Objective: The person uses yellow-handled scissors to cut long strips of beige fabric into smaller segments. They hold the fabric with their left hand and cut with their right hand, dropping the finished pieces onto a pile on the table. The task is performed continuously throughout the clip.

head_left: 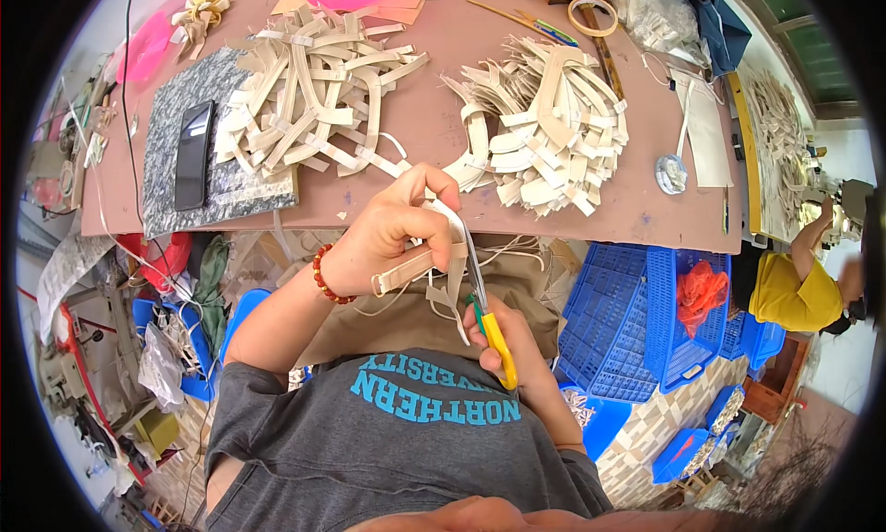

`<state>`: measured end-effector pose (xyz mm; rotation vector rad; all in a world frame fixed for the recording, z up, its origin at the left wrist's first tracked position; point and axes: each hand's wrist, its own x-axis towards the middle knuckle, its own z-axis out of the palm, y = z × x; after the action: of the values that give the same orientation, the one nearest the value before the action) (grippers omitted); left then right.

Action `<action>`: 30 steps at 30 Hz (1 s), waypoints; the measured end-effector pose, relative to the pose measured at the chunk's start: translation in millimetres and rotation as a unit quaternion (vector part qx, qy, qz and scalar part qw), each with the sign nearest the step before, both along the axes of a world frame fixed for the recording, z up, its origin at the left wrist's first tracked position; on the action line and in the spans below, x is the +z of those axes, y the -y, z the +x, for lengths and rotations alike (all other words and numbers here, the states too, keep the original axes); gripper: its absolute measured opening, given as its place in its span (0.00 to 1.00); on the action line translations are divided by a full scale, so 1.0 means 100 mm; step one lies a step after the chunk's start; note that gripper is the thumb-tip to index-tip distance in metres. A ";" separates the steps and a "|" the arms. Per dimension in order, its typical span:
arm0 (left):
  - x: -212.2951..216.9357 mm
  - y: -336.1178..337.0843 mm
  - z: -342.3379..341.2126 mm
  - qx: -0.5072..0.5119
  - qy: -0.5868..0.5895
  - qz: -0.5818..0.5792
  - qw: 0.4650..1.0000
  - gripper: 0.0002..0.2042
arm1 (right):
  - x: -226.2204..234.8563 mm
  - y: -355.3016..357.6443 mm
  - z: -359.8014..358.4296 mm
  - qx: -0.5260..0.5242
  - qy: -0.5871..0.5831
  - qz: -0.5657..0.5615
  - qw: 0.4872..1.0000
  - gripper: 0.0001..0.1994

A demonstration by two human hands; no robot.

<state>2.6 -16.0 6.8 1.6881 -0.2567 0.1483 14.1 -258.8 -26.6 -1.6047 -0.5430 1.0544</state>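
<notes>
My left hand (392, 229), with a red bead bracelet at its wrist, pinches a beige fabric strap piece (406, 270) just off the table's near edge. Loose strap ends and thin threads dangle below those fingers. My right hand (524, 340) grips scissors (499, 346) with yellow and green handles. Their blades point up along the strap by my left fingers; whether they touch the fabric is hard to make out. Beyond my hands lie two heaps of similar straps, a loose left heap (309, 98) and a denser right heap (558, 131).
A black phone (194, 155) rests on a grey speckled slab (168, 103). Tape (604, 20) and a round white-filled dish (672, 175) sit at the right. Blue crates (604, 322) stand below the table's right side. Farther right is a person in yellow (792, 292).
</notes>
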 end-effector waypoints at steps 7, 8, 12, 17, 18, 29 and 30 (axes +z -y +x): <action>0.05 -0.04 0.02 -0.025 0.002 0.030 0.999 0.08 | -0.01 0.02 -0.03 -0.043 -0.085 -0.055 0.994 0.36; 0.04 -0.05 0.03 -0.027 0.006 0.035 0.999 0.08 | 0.00 0.03 -0.02 -0.040 -0.094 -0.062 0.993 0.36; 0.05 -0.05 0.03 -0.029 0.015 0.041 0.999 0.08 | -0.01 0.05 -0.01 -0.029 -0.108 -0.051 0.992 0.35; 0.05 -0.05 0.05 -0.032 0.023 0.038 0.999 0.08 | -0.12 0.06 -0.07 -0.036 -0.097 -0.027 0.994 0.35; 0.04 -0.05 0.05 -0.029 0.022 0.032 0.999 0.08 | -0.11 0.05 -0.07 -0.035 -0.086 -0.003 0.996 0.35; 0.03 -0.05 0.03 -0.027 0.014 0.031 0.999 0.08 | 0.05 0.02 -0.01 -0.014 0.034 -0.020 0.999 0.25; 0.01 -0.06 0.03 -0.029 0.018 0.038 0.999 0.08 | 0.05 0.03 0.00 -0.013 0.029 -0.017 0.999 0.23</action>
<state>6.1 -10.1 8.2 1.7521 -0.3414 0.1268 13.9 -261.3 -21.2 -1.6727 -0.5435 1.0047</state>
